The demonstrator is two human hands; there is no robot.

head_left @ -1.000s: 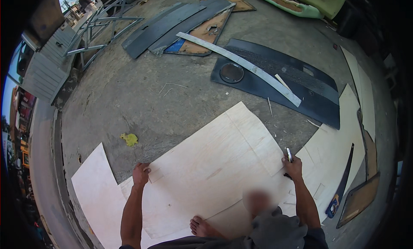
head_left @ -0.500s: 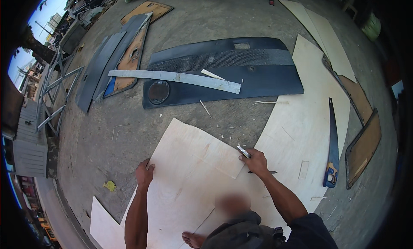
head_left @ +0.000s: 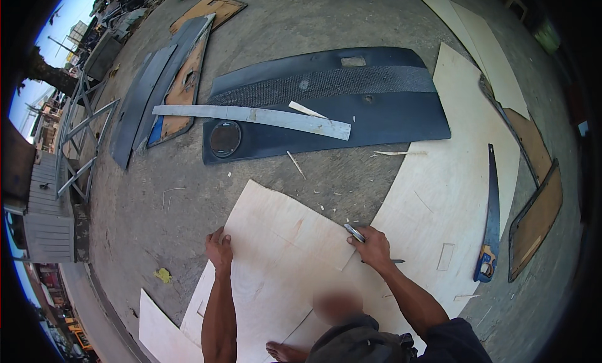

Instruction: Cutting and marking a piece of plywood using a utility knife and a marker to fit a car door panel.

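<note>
A pale plywood sheet (head_left: 282,218) lies on the ground before me, its far corner pointing away. At its left edge is my left hand (head_left: 219,250), thumb on top and curled fingers at the outer side, gripping the edge. Over its right side, my right hand (head_left: 373,247) is closed around a utility knife (head_left: 355,233), which points up and left. A thin, dark, pointed thing (head_left: 396,261) shows beside that hand's wrist; whether I hold it or it lies on the wood is unclear.
A larger plywood sheet (head_left: 464,112) with a handsaw (head_left: 491,212) lies right. Beyond is a dark blue door panel (head_left: 389,118) carrying a metal strip (head_left: 263,116). More panels (head_left: 141,99) lie left, near a metal frame (head_left: 84,143). My bare foot (head_left: 282,350) is below.
The view has shifted slightly. My left hand has moved a little up and right along the sheet's edge, and the knife has drawn slightly closer to my right hand's side of the sheet.
</note>
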